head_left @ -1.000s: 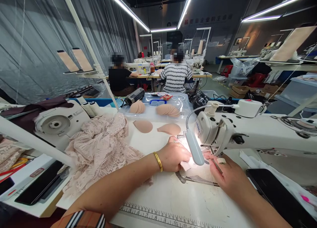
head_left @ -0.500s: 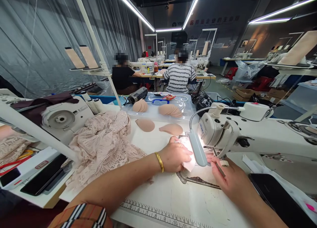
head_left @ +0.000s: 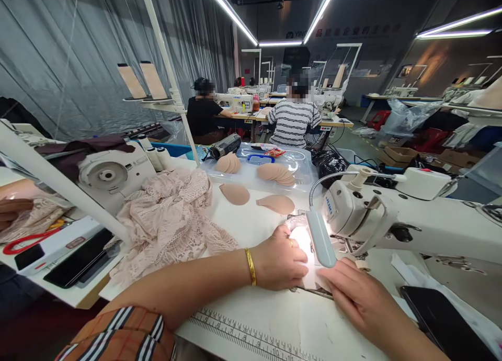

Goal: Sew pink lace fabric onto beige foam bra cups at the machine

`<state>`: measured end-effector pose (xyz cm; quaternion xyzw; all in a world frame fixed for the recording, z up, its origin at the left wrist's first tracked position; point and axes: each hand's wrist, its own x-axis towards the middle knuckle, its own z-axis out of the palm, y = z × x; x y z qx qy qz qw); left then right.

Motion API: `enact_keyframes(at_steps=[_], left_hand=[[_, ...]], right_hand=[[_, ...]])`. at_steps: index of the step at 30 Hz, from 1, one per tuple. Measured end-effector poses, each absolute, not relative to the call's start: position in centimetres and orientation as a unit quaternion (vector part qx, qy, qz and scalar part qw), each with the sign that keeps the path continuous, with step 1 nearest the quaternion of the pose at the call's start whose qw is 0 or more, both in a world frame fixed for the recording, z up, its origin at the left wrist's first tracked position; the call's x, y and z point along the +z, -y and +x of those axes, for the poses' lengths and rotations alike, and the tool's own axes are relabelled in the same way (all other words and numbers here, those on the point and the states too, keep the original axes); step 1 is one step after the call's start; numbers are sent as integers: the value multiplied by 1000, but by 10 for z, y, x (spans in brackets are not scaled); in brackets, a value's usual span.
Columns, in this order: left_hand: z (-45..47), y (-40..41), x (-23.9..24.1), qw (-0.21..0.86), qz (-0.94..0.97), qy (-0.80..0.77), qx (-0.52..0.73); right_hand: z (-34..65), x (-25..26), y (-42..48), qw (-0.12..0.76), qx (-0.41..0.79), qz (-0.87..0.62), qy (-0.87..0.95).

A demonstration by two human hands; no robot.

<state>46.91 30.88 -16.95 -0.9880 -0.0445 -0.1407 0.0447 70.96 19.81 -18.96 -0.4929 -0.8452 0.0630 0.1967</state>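
Small pale piece of cloth (head_left: 309, 277): lies flat on the white table (head_left: 274, 319), right under the bright little lamp (head_left: 320, 238), between both hands.

Left hand (head_left: 280, 261): curls over the near left edge of the cloth and presses down on it. Cannot tell if the fingers pinch it or just hold it down. Wears a ring and a gold bangle (head_left: 250, 267).

Right hand (head_left: 353, 298): lies open and flat, fingertips on the right side of the cloth, nothing clasped.

Changed from a moment ago: both hands now sit lower and closer to the body, a bit away from the needle end of the sewing machine (head_left: 392, 220). Right fingers no longer poke in under the machine head. Looks like smoothing and lining up the cloth, not stitching.

Just behind the hands: two tan foam cups (head_left: 234, 193) on the table, more of them stacked in a clear plastic tray (head_left: 301, 180).

Left of the left hand: a heap of pink lace (head_left: 168, 220).

In front of the hands: a printed ruler (head_left: 251, 340) on the table edge.

Right of the right hand: a black phone (head_left: 443, 324).
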Motion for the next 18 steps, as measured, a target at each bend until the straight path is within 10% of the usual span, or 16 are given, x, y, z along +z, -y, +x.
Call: enact_keyframes(at_steps=[18], left_hand=[[482, -308, -166, 27, -989, 90, -115]], right_hand=[[707, -201, -210, 167, 43, -552, 816]])
